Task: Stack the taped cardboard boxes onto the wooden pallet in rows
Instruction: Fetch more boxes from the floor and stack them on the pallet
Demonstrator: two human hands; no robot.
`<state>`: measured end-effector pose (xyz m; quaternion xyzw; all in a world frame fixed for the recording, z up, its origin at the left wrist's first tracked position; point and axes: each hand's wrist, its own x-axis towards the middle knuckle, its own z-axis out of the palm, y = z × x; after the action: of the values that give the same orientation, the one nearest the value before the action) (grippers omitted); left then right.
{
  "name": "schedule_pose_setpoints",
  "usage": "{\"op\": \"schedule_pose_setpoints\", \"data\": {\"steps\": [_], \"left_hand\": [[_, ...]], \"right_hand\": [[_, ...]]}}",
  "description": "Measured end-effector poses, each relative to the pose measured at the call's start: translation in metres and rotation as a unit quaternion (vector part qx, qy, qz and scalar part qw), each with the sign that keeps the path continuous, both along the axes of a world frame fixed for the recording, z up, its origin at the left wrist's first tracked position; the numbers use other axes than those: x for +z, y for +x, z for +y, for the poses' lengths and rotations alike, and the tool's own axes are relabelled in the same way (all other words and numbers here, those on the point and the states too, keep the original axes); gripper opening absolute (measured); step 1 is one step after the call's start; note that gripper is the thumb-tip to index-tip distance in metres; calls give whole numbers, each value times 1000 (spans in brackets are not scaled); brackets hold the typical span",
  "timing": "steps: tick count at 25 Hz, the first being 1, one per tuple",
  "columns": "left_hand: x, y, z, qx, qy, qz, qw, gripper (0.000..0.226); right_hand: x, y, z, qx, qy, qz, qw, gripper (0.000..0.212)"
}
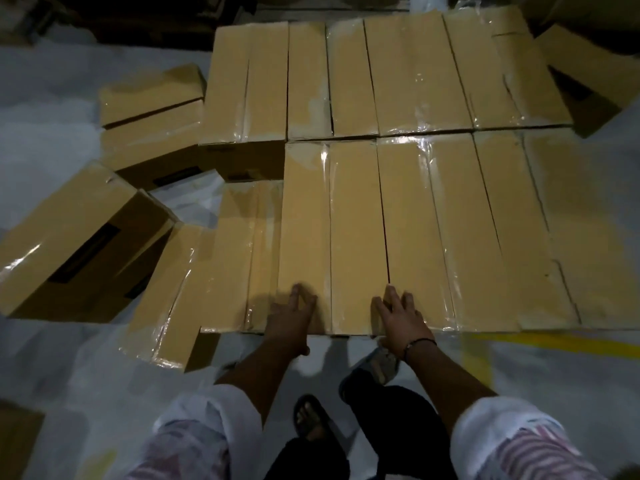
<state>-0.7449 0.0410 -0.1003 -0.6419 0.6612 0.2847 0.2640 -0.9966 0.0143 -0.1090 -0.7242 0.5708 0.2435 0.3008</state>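
Pale floor (52, 140); left hand (291, 315), right hand (401, 317) spread flat on glossy taped box (356, 220).

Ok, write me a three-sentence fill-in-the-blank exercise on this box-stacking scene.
1. The left hand and right hand rest on boxes sealed with clear ___.
2. The dark wristband is on the ___ wrist.
3. The floor stripe is ___.
Missing words: tape; right; yellow.
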Motion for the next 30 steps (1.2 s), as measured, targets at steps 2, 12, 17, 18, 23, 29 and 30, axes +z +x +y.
{"op": "schedule_pose_setpoints", "data": {"steps": [2,12,17,18,23,29,30], "left_hand": [[-5,5,5,-4,-22,-2,1000,116],[-26,24,13,-24,-76,16,997,110],[-32,28,15,-49,-105,14,993,106],[-32,28,14,-50,-110,14,993,101],[-30,29,12,-59,-119,28,991,85],[-29,26,8,-56,-97,15,994,82],[-28,25,7,-55,-87,10,995,85]], "right_hand": [[-6,4,8,6,-30,15,999,91],[-25,2,16,23,-92,35,995,87],[-26,3,11,27,-90,45,995,91],[-27,2,10,30,-92,44,994,90],[-30,1,8,32,-98,42,994,86],[-33,2,5,36,-90,45,994,80],[-31,3,4,37,-88,43,994,78]]}}
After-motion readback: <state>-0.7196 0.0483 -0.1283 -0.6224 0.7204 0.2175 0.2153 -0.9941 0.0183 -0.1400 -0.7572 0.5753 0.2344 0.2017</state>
